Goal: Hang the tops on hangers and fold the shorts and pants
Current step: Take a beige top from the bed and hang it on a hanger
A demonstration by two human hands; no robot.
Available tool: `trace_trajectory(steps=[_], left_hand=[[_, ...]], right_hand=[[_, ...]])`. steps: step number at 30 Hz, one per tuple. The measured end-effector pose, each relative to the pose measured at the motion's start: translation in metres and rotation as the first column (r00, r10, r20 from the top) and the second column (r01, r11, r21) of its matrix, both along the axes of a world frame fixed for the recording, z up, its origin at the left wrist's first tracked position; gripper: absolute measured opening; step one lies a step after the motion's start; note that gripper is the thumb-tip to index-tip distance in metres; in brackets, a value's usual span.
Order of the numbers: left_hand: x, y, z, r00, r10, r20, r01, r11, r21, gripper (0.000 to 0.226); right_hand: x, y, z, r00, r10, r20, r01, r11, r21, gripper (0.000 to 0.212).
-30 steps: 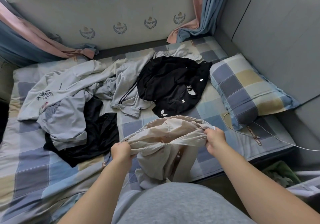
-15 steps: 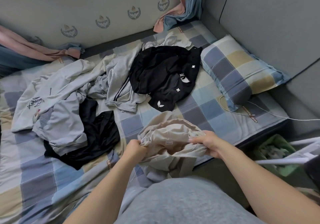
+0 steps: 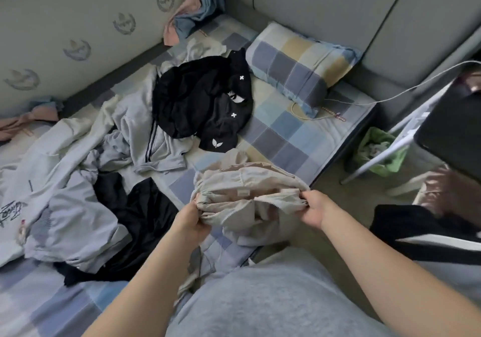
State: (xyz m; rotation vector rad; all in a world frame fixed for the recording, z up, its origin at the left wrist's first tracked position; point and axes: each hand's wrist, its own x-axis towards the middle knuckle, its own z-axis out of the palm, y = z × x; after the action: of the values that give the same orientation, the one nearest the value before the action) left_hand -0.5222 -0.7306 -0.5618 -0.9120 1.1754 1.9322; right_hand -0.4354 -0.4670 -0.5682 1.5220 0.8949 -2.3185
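Observation:
A beige zip-up jacket [image 3: 244,193] hangs bunched between my hands over the bed's front edge. My left hand [image 3: 191,219] grips its left side and my right hand [image 3: 313,207] grips its right side near the zipper. Farther back on the bed lie a black top with white marks [image 3: 197,102], a grey striped garment [image 3: 153,141], a pale printed top [image 3: 52,180] and a black garment [image 3: 138,214].
The bed has a checked sheet [image 3: 283,138] and a matching pillow [image 3: 299,63] at the back right. A white cable [image 3: 390,97] runs from the pillow to the right. A green bin [image 3: 377,151], a white rack leg [image 3: 377,159] and dark items stand on the floor at right.
The view has swung to the right, showing more floor and the rack. My hands still hold the beige jacket, now drawn a little closer to me.

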Motion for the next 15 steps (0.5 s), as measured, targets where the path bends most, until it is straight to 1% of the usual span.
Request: trace_trajectory(steps=[2,3,5,7,8,10,12,14,15], left_hand=[[0.008,-0.012,0.004,0.995,-0.102,-0.022,0.103,0.994,0.037,0.031],[0.014,-0.016,0.005,0.986,-0.166,-0.025,0.167,0.985,0.042,0.033],[0.032,-0.022,0.007,0.950,-0.310,-0.033,0.312,0.947,0.080,0.051],[0.053,-0.026,0.009,0.875,-0.478,-0.076,0.484,0.870,0.098,0.070],[0.066,-0.026,0.010,0.825,-0.558,-0.091,0.565,0.820,0.091,0.070],[0.091,-0.025,0.009,0.713,-0.695,-0.092,0.701,0.711,0.057,0.057],[0.113,-0.021,0.004,0.595,-0.803,-0.037,0.804,0.595,0.011,0.049],[0.133,-0.011,0.001,0.490,-0.871,0.011,0.870,0.489,-0.054,0.041],[0.143,-0.005,0.000,0.462,-0.886,0.023,0.884,0.459,-0.088,0.033]], right_hand=[[0.028,-0.026,0.003,0.997,-0.072,-0.014,0.071,0.997,-0.032,0.041],[0.044,-0.039,0.004,0.996,-0.089,-0.028,0.088,0.995,-0.047,0.040],[0.077,-0.059,0.006,0.994,-0.096,-0.046,0.094,0.995,-0.028,0.039],[0.114,-0.072,0.009,0.996,-0.079,-0.038,0.079,0.997,-0.021,0.035],[0.132,-0.077,0.010,0.999,-0.043,-0.006,0.043,0.999,-0.016,0.030],[0.166,-0.083,0.011,0.993,0.056,0.107,-0.061,0.997,0.041,0.023],[0.199,-0.085,0.007,0.965,0.096,0.243,-0.135,0.980,0.147,0.032],[0.230,-0.088,0.007,0.944,0.052,0.325,-0.127,0.968,0.216,0.033],[0.244,-0.089,0.007,0.940,0.004,0.342,-0.094,0.965,0.245,0.030]])
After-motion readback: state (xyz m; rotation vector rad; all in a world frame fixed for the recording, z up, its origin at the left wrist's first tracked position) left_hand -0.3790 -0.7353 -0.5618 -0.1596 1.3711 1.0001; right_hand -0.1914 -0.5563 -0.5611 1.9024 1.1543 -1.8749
